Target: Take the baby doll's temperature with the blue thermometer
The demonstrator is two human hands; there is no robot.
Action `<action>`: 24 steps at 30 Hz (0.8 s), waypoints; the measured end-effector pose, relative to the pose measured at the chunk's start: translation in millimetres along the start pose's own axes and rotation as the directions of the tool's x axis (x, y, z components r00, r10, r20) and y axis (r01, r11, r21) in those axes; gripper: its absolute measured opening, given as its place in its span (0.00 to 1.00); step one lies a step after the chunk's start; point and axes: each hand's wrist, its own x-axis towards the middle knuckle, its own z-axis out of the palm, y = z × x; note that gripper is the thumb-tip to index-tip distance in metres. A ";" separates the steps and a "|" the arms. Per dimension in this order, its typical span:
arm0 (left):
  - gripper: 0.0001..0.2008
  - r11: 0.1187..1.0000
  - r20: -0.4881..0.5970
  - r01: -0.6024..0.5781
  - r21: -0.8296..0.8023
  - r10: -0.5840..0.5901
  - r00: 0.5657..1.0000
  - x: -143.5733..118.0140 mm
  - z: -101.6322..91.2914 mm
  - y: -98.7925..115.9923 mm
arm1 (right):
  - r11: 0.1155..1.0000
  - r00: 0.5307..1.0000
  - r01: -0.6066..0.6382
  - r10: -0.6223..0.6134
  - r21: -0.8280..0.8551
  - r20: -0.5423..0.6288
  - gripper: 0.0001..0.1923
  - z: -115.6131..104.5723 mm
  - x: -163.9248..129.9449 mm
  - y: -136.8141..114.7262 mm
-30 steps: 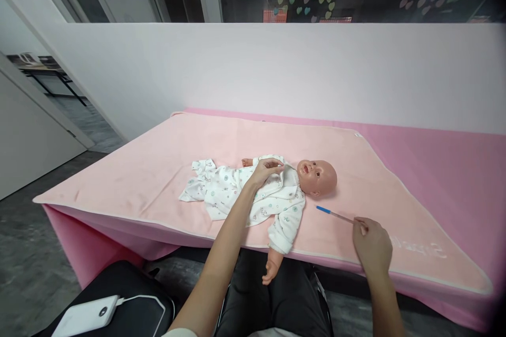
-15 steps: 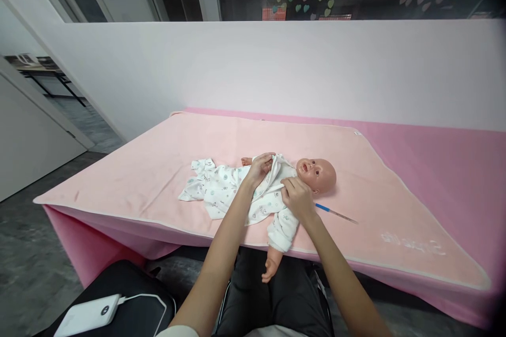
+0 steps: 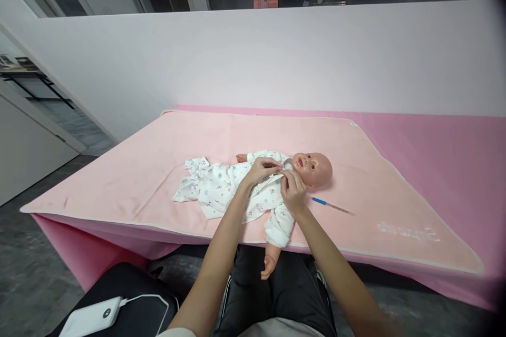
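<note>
A baby doll (image 3: 320, 169) lies on its back with its head to the right, dressed in a white patterned baby romper (image 3: 215, 184). Both hands meet at the romper's front, just below the doll's chin. My left hand (image 3: 263, 169) pinches the front edge of the cloth from the left. Close against it, my right hand (image 3: 293, 189) has its fingertips closed on the opposite edge near the neck. One doll arm (image 3: 270, 260) hangs over the table's near edge. The fingertips partly hide the cloth between them.
A pink blanket (image 3: 130, 168) covers the table over a darker pink cloth (image 3: 446, 163). Right of my right hand lies a thin blue-handled stick (image 3: 332, 206). A white power bank with a cable (image 3: 93, 317) rests on a black seat at lower left. A white wall (image 3: 276, 63) stands behind.
My left hand has come over toward the right hand, bringing the romper's front edges together; the open flap at the chest now lies flatter. The view has shifted slightly.
</note>
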 end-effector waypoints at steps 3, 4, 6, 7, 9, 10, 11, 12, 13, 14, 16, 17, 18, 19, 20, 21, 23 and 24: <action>0.11 1.000 0.063 -0.011 0.020 0.010 0.998 -1.6 -1.0 2.6 | 0.999 1.000 -0.027 0.027 0.024 0.009 0.12 0.2 1.2 0.0; 0.11 1.000 0.074 -0.004 0.011 0.004 0.997 -2.1 -1.6 2.6 | 0.999 0.999 -0.037 0.036 0.030 0.015 0.12 0.4 1.6 -0.1; 0.12 1.000 0.082 0.015 -0.015 -0.014 0.997 -2.6 -2.7 1.5 | 0.998 0.998 -0.052 0.051 0.040 0.027 0.12 0.6 2.0 -0.3; 0.12 0.999 0.081 0.025 -0.027 -0.023 0.996 -2.8 -3.1 0.6 | 0.997 0.998 -0.060 0.058 0.044 0.031 0.11 0.7 2.0 -0.4; 0.12 0.998 0.067 0.037 -0.049 -0.034 0.997 -2.8 -3.3 -1.1 | 0.996 0.997 -0.073 0.071 0.050 0.039 0.11 0.9 1.8 -0.5; 0.12 0.998 0.057 0.037 -0.055 -0.034 0.998 -2.9 -3.0 -1.6 | 0.996 0.996 -0.079 0.076 0.052 0.045 0.11 1.0 1.8 -0.5; 0.13 0.998 0.049 0.036 -0.057 -0.033 0.998 -3.0 -2.5 -1.7 | 0.995 0.995 -0.085 0.082 0.052 0.052 0.11 1.1 1.9 -0.5; 0.13 0.998 0.042 0.034 -0.052 -0.032 0.999 -3.1 -2.0 -1.5 | 0.995 0.995 -0.092 0.090 0.049 0.054 0.11 1.2 2.0 -0.6; 0.14 0.999 0.037 0.032 -0.042 -0.030 0.999 -3.3 -1.4 -1.0 | 0.994 0.994 -0.100 0.098 0.044 0.051 0.11 1.3 2.4 -0.6; 0.14 0.999 0.034 0.030 -0.027 -0.029 0.999 -3.6 -1.0 -0.3 | 0.994 0.994 -0.104 0.103 0.040 0.047 0.11 1.4 2.7 -0.5; 0.15 1.000 0.036 0.024 0.005 -0.025 0.999 -4.3 -0.7 1.2 | 0.994 0.994 -0.105 0.104 0.034 0.033 0.11 1.6 3.4 -0.4; 0.15 1.000 0.041 0.020 0.021 -0.021 0.999 -4.7 -0.9 1.9 | 0.994 0.995 -0.102 0.101 0.032 0.023 0.11 1.6 3.6 -0.2; 0.16 0.999 0.048 0.014 0.041 -0.016 0.999 -5.1 -1.2 2.5 | 0.995 0.995 -0.098 0.097 0.030 0.017 0.12 1.7 3.6 0.0; 0.17 0.998 0.060 0.005 0.063 -0.009 0.998 -5.4 -1.7 3.1 | 0.995 0.995 -0.096 0.095 0.027 0.016 0.12 1.7 3.5 0.2; 0.18 0.996 0.073 -0.006 0.087 -0.001 0.997 -5.6 -2.3 3.5 | 0.995 0.995 -0.097 0.097 0.024 0.015 0.12 1.7 3.2 0.5; 0.19 0.993 0.085 -0.018 0.112 0.008 0.996 -5.9 -2.7 4.0 | 0.995 0.995 -0.102 0.102 0.021 0.017 0.13 1.8 2.8 0.8; 0.20 0.987 0.102 -0.040 0.153 0.025 0.994 -6.4 -3.1 4.9 | 0.993 0.993 -0.114 0.113 0.028 0.029 0.13 1.9 1.8 1.3; 0.19 0.985 0.103 -0.049 0.164 0.032 0.994 -6.7 -2.8 5.4 | 0.992 0.993 -0.118 0.117 0.037 0.033 0.13 2.0 1.4 1.4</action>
